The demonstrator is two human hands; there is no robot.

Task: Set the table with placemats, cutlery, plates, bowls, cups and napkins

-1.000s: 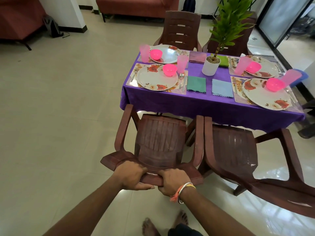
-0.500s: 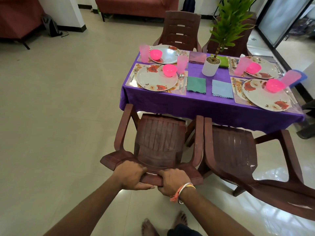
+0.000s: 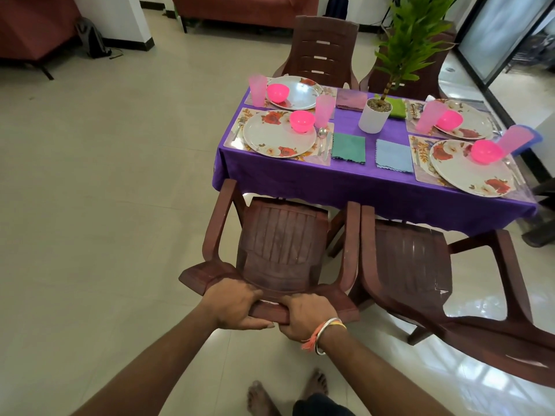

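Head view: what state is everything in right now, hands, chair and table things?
Chair, at the table, seat facing it.
Left hand, grips the chair's backrest top.
Right hand, grips the same backrest.
Pink bowls, upright on plates.
Pink cups, standing.
Napkins, folded flat.

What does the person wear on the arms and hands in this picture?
Neither hand has a glove, and no sleeves show on the forearms. The right hand has at its wrist a thin silver bangle and an orange thread with a frayed end. The left hand and its wrist wear nothing.
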